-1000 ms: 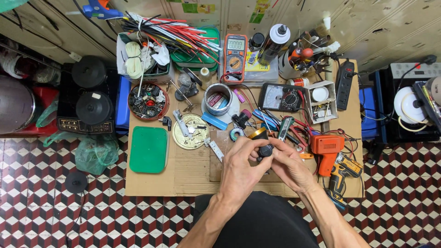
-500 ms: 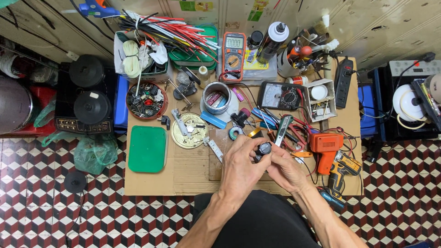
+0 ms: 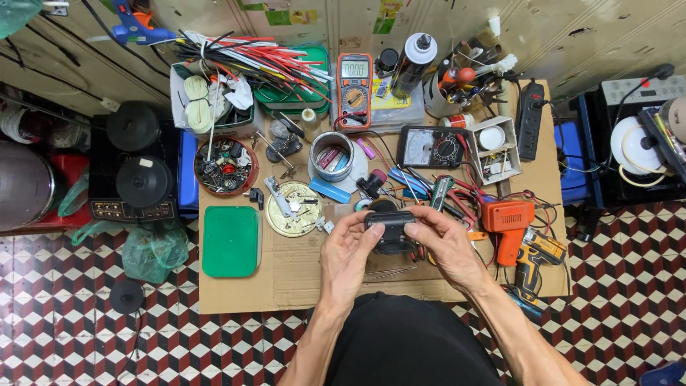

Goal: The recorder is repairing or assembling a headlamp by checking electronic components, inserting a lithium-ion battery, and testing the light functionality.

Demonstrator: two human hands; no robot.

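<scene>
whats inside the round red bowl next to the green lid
The red bowl holds a heap of small mixed parts, some red and white. Too small to identify; whatever lies beneath the heap is covered.

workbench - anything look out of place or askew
Cluttered all over. The bundle of red, white and black wires splays loosely over the green tray, and the orange drill lies on its side in tangled leads. Nothing looks spilled or broken.

A single head-worn camera looks almost straight down from well above a low cardboard-topped table (image 3: pixel 286 275), taking in the whole top and the checkered floor (image 3: pixel 86 336) around it. The far wall (image 3: pixel 607 36) runs along the top edge; the person's lap sits at the near edge.
</scene>
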